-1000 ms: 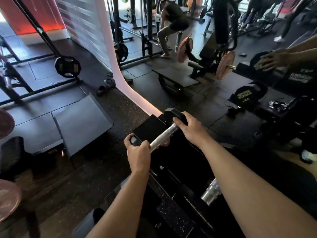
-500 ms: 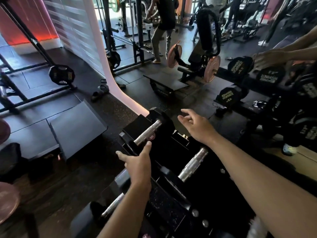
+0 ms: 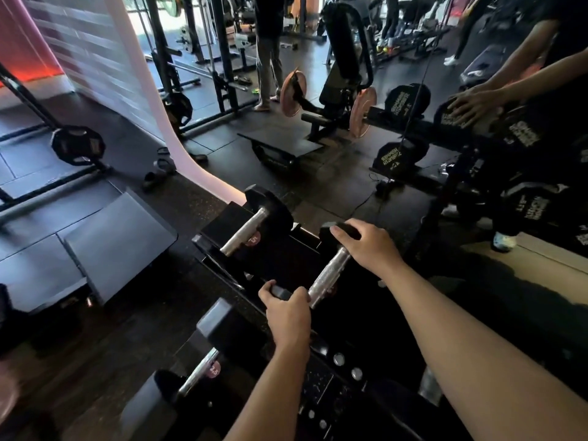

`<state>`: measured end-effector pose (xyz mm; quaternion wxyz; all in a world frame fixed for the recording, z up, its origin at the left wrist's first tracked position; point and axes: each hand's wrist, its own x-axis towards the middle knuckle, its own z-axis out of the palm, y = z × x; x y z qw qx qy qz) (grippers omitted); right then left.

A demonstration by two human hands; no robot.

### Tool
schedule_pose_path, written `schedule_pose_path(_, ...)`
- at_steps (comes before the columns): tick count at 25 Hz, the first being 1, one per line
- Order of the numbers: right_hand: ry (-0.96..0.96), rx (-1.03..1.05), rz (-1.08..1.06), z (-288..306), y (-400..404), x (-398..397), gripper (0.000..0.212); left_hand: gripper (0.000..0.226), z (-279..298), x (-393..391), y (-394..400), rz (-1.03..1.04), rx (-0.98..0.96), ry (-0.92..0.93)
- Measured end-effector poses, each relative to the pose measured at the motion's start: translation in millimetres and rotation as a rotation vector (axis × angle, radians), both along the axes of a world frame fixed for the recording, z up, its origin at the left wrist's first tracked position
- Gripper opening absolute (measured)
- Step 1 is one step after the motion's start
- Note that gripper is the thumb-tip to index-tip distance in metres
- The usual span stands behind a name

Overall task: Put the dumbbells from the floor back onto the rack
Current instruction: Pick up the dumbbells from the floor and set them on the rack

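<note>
A black dumbbell rack (image 3: 321, 389) fills the lower middle of the head view. On its top row, at the far left end, rests a black dumbbell with a chrome handle (image 3: 246, 230). Right of it lies a second dumbbell (image 3: 327, 276). My left hand (image 3: 288, 313) is wrapped over its near head, and my right hand (image 3: 366, 246) grips its far head. On the lower row sits a dumbbell marked 2.5 (image 3: 203, 370).
A mirror at the right reflects my arms and another rack of black dumbbells (image 3: 404, 100). A grey padded bench (image 3: 117, 246) stands on the floor at the left. A plate-loaded machine (image 3: 337, 100) and a standing person (image 3: 269, 52) are farther back.
Both hands let go of the far-left dumbbell, which stayed on the rack. They moved right and closed on the two heads of the neighbouring dumbbell. The view tilted down.
</note>
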<state>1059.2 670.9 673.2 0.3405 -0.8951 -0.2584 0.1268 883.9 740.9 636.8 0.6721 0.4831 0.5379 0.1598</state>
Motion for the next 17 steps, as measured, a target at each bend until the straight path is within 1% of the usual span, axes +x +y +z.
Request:
schedule_pose_path(2,0.052,0.024,-0.009,-1,7,1,0.056,0.063,-6,-5,-3,0.009,0.000,0.016)
schedule_pose_path(4,0.059,0.017,-0.002,-3,13,-1,0.049,0.063,-12,-10,-1,0.007,-0.031,0.006)
schedule_pose_path(7,0.046,0.008,0.016,-7,10,-1,0.051,0.058,-17,-10,4,0.028,-0.052,0.006)
schedule_pose_path(10,0.117,0.053,-0.020,-14,-2,1,0.054,0.054,-18,-10,1,0.024,0.007,0.012)
schedule_pose_path(14,0.122,0.082,-0.063,-23,-1,1,0.060,0.052,-23,-9,2,0.018,0.032,-0.030)
schedule_pose_path(16,0.150,0.064,-0.046,-20,-1,1,0.064,0.057,-22,-10,1,0.011,0.035,-0.032)
schedule_pose_path(17,0.174,0.060,-0.023,-15,-2,-1,0.065,0.066,-20,-11,0,-0.003,0.019,-0.034)
